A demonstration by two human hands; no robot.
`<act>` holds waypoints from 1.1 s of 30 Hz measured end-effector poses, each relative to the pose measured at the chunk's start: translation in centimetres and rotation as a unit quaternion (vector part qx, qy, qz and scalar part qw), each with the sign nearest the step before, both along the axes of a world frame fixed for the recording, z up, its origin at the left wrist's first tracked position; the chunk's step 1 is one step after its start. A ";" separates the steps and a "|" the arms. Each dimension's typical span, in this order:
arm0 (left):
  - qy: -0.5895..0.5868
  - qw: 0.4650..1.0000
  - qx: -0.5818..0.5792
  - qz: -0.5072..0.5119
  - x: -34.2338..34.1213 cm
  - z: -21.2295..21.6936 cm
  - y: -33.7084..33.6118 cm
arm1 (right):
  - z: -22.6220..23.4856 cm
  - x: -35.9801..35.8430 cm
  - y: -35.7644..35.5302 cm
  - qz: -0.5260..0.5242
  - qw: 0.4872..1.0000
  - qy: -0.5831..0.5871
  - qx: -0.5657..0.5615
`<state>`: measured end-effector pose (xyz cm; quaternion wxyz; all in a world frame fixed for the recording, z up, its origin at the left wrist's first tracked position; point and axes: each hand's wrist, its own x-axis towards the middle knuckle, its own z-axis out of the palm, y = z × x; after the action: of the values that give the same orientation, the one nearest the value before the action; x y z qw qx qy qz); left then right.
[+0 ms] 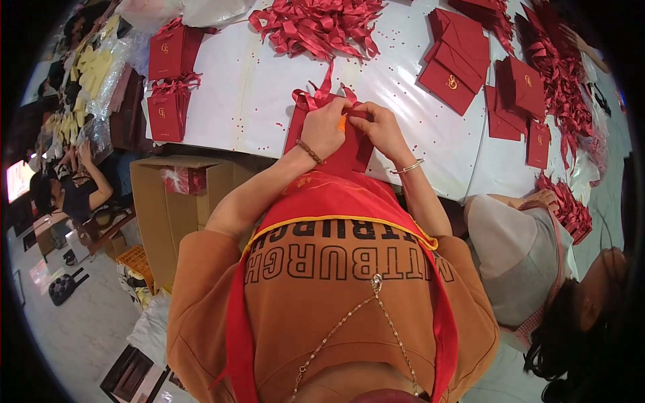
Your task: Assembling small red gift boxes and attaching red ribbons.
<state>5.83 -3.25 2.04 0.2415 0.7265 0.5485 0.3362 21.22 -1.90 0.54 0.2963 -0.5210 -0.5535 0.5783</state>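
At the table's front edge lies a dark red paper envelope or pouch, with both my hands over its upper part. My left hand is closed, fingertips pinched at a shiny red ribbon by the envelope's upper edge. Beside its palm shows a small orange thing, mostly hidden. My right hand is closed too, thumb and fingers pinched close to the left fingertips. What lies between the right fingers is too small to make out, perhaps ribbon. A loose ribbon tail runs up toward the far pile.
A heap of red ribbons lies beyond my hands. Stacked red envelopes stand at left and right. A cardboard box stands below the table's left side. One person sits close at right; another is farther left.
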 end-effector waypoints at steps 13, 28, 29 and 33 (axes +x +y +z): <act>-0.036 0.991 -0.127 -0.023 -0.3 1.0 0.7 | 1.2 -0.1 -0.5 0.018 0.997 -0.038 0.063; 0.221 0.939 -0.168 -0.203 -6.1 3.9 0.2 | 0.1 0.1 -0.3 -0.011 0.993 -0.056 0.106; 0.164 0.917 -0.260 -0.255 -5.5 5.7 -0.4 | 0.0 0.3 -0.1 -0.012 0.993 -0.055 0.105; 0.116 0.899 -0.154 -0.393 -4.8 5.9 -1.3 | 0.5 0.5 0.6 0.048 0.983 -0.083 0.154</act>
<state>1.05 -4.59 7.96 0.3977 0.8704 0.2875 0.0390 21.75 -1.31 1.02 0.2973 -0.4883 -0.6830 0.4546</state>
